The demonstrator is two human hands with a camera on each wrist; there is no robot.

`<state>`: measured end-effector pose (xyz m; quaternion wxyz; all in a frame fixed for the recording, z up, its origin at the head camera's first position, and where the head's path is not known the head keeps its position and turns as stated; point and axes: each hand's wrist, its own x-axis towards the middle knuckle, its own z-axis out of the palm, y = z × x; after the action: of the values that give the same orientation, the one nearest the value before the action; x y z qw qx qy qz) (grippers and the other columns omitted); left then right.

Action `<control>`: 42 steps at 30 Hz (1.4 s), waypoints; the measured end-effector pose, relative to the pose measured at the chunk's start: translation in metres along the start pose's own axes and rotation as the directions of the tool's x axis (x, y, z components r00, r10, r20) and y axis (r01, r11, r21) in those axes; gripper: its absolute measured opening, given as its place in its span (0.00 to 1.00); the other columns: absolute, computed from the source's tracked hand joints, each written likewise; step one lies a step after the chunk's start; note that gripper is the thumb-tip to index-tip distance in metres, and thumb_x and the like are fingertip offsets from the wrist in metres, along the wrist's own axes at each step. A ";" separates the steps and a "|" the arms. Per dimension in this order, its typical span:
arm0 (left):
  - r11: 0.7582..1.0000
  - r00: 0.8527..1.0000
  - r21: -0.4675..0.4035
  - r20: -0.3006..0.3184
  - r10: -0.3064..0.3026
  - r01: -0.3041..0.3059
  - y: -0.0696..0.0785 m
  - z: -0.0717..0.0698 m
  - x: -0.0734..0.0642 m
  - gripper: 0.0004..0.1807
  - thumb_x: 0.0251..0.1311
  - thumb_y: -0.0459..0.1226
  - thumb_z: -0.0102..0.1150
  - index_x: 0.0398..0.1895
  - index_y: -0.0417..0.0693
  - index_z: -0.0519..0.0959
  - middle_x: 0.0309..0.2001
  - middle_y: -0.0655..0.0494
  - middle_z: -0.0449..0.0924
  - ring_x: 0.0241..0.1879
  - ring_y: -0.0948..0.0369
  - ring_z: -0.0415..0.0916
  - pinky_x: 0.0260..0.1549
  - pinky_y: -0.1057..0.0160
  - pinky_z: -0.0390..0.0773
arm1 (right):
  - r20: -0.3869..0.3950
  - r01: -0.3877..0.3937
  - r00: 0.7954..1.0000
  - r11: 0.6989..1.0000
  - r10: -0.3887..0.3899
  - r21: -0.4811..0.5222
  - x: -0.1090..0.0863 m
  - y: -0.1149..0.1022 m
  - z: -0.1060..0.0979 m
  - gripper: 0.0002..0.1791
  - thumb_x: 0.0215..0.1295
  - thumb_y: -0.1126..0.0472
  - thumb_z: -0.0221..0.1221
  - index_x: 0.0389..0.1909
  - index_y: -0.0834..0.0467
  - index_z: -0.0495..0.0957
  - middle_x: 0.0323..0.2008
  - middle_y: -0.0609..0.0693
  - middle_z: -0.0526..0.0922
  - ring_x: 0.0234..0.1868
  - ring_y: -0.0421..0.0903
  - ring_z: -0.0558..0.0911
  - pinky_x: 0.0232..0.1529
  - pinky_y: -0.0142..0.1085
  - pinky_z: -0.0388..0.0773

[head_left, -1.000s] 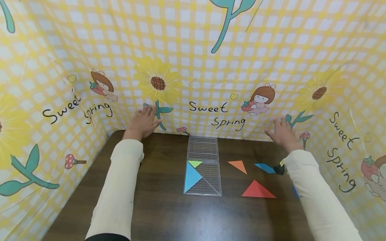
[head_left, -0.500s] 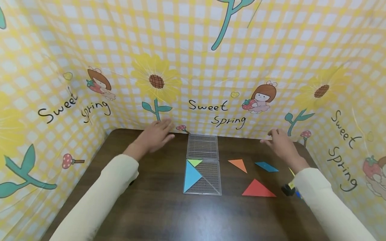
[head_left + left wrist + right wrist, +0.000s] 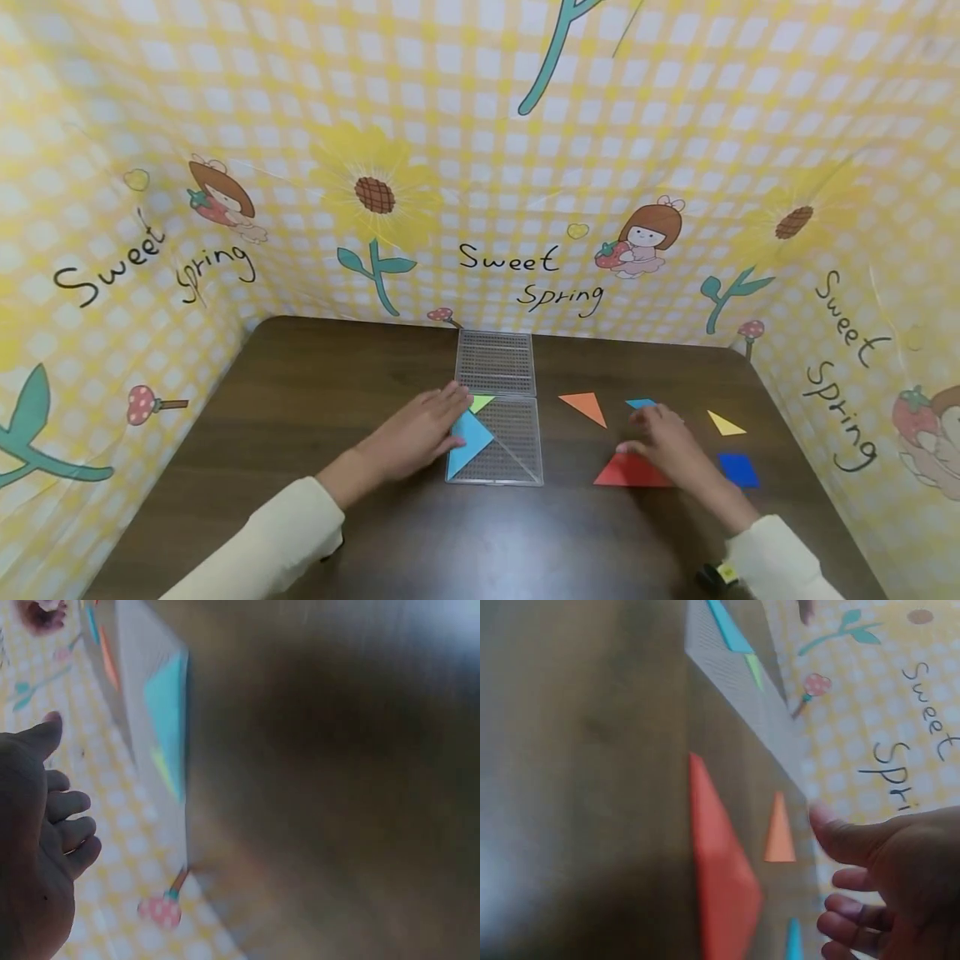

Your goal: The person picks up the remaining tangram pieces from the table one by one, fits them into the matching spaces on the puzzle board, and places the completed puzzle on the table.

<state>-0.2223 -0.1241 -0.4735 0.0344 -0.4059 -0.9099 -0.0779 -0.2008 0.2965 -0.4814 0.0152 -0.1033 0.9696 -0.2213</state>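
My left hand [image 3: 408, 433] is at the left edge of a clear gridded plastic tray [image 3: 517, 425], fingers extended and partly covering a light blue triangle [image 3: 468, 446]. A small green triangle [image 3: 482, 403] lies above it in the tray; both look like tangram pieces. Over the table to the right, my right hand [image 3: 667, 442] hovers with loosely bent fingers, holding nothing visible. It hides part of a red triangle [image 3: 618, 472] and of a blue parallelogram [image 3: 640, 403]. Whether its fingertips touch the red piece I cannot tell. Both wrist views show relaxed fingers with nothing in them.
An orange triangle [image 3: 587, 407] lies right of the tray. Farther right are a yellow triangle [image 3: 726, 423] and a dark blue square [image 3: 738, 470]. A second gridded panel [image 3: 495, 362] adjoins the tray's back edge. Checked cloth [image 3: 495, 192] walls in the dark table [image 3: 360, 367].
Both hands have come back from near the cloth wall toward me. The left moved right to the tray; the right came down over the red triangle. The pieces have stayed put.
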 end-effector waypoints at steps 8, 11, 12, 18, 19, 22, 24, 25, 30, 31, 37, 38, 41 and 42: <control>0.998 0.996 -0.047 0.074 0.051 -0.047 0.015 0.035 -0.016 0.37 0.74 0.51 0.55 0.76 0.35 0.65 0.79 0.37 0.57 0.80 0.45 0.54 0.75 0.44 0.62 | 0.032 -0.086 0.996 0.996 0.086 0.018 -0.009 0.002 0.027 0.34 0.56 0.54 0.76 0.57 0.70 0.76 0.53 0.66 0.76 0.56 0.63 0.74 0.53 0.54 0.82; 0.997 0.996 -0.071 0.085 0.037 -0.031 0.016 0.046 -0.020 0.37 0.75 0.51 0.54 0.76 0.35 0.65 0.79 0.37 0.57 0.80 0.45 0.55 0.75 0.45 0.63 | 0.052 -0.130 0.990 0.992 0.130 -0.010 -0.010 0.007 0.031 0.39 0.53 0.51 0.77 0.59 0.71 0.75 0.51 0.66 0.76 0.54 0.62 0.73 0.50 0.53 0.81; 0.997 0.996 -0.074 0.087 0.036 -0.029 0.017 0.049 -0.020 0.36 0.75 0.51 0.54 0.75 0.35 0.65 0.79 0.37 0.58 0.80 0.45 0.55 0.74 0.46 0.64 | 0.060 -0.141 0.988 0.990 0.142 -0.017 -0.011 0.008 0.031 0.41 0.52 0.50 0.78 0.59 0.71 0.75 0.50 0.65 0.76 0.52 0.61 0.73 0.49 0.52 0.81; 0.996 0.994 -0.082 0.102 0.036 -0.028 0.020 0.057 -0.022 0.33 0.76 0.48 0.53 0.74 0.35 0.67 0.78 0.38 0.61 0.78 0.46 0.60 0.72 0.49 0.69 | 0.061 -0.165 0.984 0.986 0.166 -0.034 -0.019 0.012 0.034 0.39 0.49 0.50 0.79 0.54 0.71 0.76 0.47 0.63 0.76 0.50 0.59 0.73 0.49 0.52 0.80; 0.996 0.994 -0.082 0.106 0.033 -0.024 0.021 0.057 -0.023 0.32 0.76 0.47 0.53 0.74 0.35 0.67 0.78 0.38 0.61 0.78 0.46 0.60 0.71 0.49 0.70 | 0.056 -0.162 0.985 0.986 0.164 -0.035 -0.019 0.011 0.034 0.38 0.49 0.51 0.80 0.53 0.71 0.76 0.46 0.63 0.77 0.49 0.59 0.73 0.48 0.52 0.80; 0.998 0.995 -0.062 0.099 0.029 -0.023 0.021 0.055 -0.022 0.32 0.76 0.47 0.54 0.73 0.34 0.68 0.77 0.38 0.62 0.77 0.46 0.61 0.70 0.50 0.72 | 0.051 -0.171 0.984 0.985 0.172 -0.028 -0.019 0.010 0.036 0.34 0.50 0.55 0.79 0.49 0.71 0.76 0.45 0.63 0.77 0.48 0.58 0.73 0.46 0.51 0.80; 0.999 0.996 -0.040 0.082 0.039 -0.036 0.021 0.053 -0.022 0.32 0.75 0.47 0.55 0.72 0.34 0.69 0.76 0.38 0.63 0.76 0.46 0.63 0.69 0.50 0.72 | 0.057 -0.192 0.980 0.981 0.192 -0.002 -0.017 0.011 0.036 0.33 0.51 0.57 0.79 0.50 0.72 0.74 0.45 0.64 0.77 0.48 0.59 0.72 0.45 0.48 0.79; 0.999 0.996 -0.023 0.073 0.046 -0.044 0.021 0.053 -0.021 0.32 0.74 0.47 0.56 0.72 0.34 0.70 0.76 0.38 0.64 0.76 0.46 0.64 0.69 0.51 0.72 | 0.061 -0.207 0.977 0.978 0.205 0.019 -0.017 0.011 0.036 0.34 0.51 0.58 0.79 0.50 0.72 0.73 0.45 0.64 0.76 0.48 0.59 0.72 0.44 0.48 0.79; 0.996 0.995 0.031 0.058 0.084 -0.086 0.021 0.053 -0.016 0.31 0.74 0.47 0.57 0.70 0.33 0.72 0.74 0.37 0.67 0.75 0.46 0.66 0.71 0.52 0.70 | 0.075 -0.276 0.961 0.951 0.268 0.137 -0.020 0.014 0.037 0.33 0.56 0.63 0.76 0.54 0.72 0.67 0.48 0.67 0.76 0.50 0.60 0.72 0.46 0.49 0.81; 0.996 0.994 0.033 0.064 0.086 -0.088 0.021 0.052 -0.016 0.31 0.74 0.47 0.57 0.70 0.33 0.72 0.74 0.37 0.66 0.75 0.46 0.65 0.71 0.52 0.70 | 0.073 -0.282 0.959 0.947 0.273 0.152 -0.021 0.015 0.037 0.32 0.57 0.64 0.75 0.54 0.71 0.67 0.48 0.67 0.76 0.49 0.60 0.74 0.47 0.49 0.82; 0.998 0.993 0.017 0.101 0.061 -0.063 0.021 0.050 -0.014 0.32 0.75 0.48 0.56 0.71 0.34 0.71 0.76 0.37 0.64 0.77 0.47 0.63 0.70 0.54 0.71 | 0.037 -0.255 0.967 0.949 0.253 0.188 -0.026 0.019 0.035 0.20 0.62 0.70 0.69 0.50 0.66 0.72 0.45 0.61 0.82 0.44 0.54 0.81 0.46 0.49 0.86; 0.998 0.993 0.013 0.108 0.055 -0.056 0.021 0.050 -0.014 0.32 0.75 0.48 0.56 0.71 0.34 0.71 0.76 0.37 0.64 0.77 0.47 0.62 0.70 0.54 0.71 | 0.039 -0.252 0.968 0.948 0.249 0.196 -0.026 0.020 0.034 0.18 0.62 0.71 0.68 0.50 0.66 0.73 0.44 0.60 0.83 0.44 0.53 0.82 0.46 0.48 0.86; 0.999 0.989 -0.003 0.139 0.040 -0.040 0.022 0.048 -0.012 0.32 0.75 0.48 0.55 0.72 0.35 0.70 0.77 0.38 0.63 0.77 0.47 0.61 0.70 0.53 0.71 | 0.061 -0.246 0.969 0.948 0.239 0.201 -0.026 0.021 0.028 0.15 0.63 0.70 0.68 0.49 0.64 0.77 0.42 0.57 0.84 0.44 0.53 0.84 0.45 0.48 0.86; 0.999 0.988 -0.009 0.148 0.036 -0.035 0.022 0.047 -0.011 0.32 0.75 0.48 0.55 0.73 0.35 0.69 0.77 0.39 0.63 0.77 0.47 0.61 0.70 0.53 0.71 | 0.073 -0.245 0.969 0.948 0.235 0.202 -0.025 0.021 0.026 0.15 0.63 0.69 0.68 0.49 0.64 0.79 0.42 0.56 0.85 0.44 0.53 0.85 0.45 0.48 0.86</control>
<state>-0.1987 -0.1097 -0.5186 -0.0334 -0.4268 -0.9023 -0.0498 -0.1788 0.3091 -0.5142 0.0759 0.0124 0.9456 -0.3161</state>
